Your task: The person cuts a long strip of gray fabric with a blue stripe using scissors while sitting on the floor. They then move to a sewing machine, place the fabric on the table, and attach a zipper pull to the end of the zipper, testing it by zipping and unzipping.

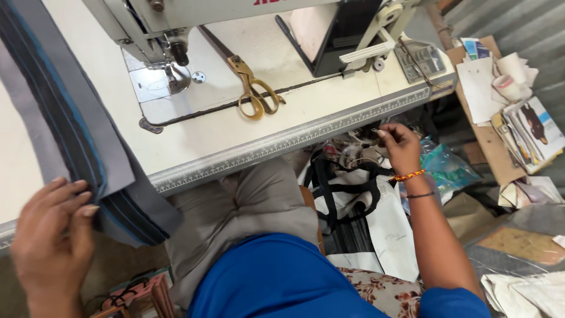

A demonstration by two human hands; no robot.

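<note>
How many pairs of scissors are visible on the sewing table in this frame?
1. The gold-handled scissors lie on the sewing table, just right of the sewing machine. Others may be hidden under the grey fabric at the left.

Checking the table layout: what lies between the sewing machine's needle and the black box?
In the head view, gold-handled scissors lie on the table between the needle and the black box.

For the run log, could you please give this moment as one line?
left hand: holding grey fabric | right hand: reaching into clutter beside table | scissors: on table
</note>
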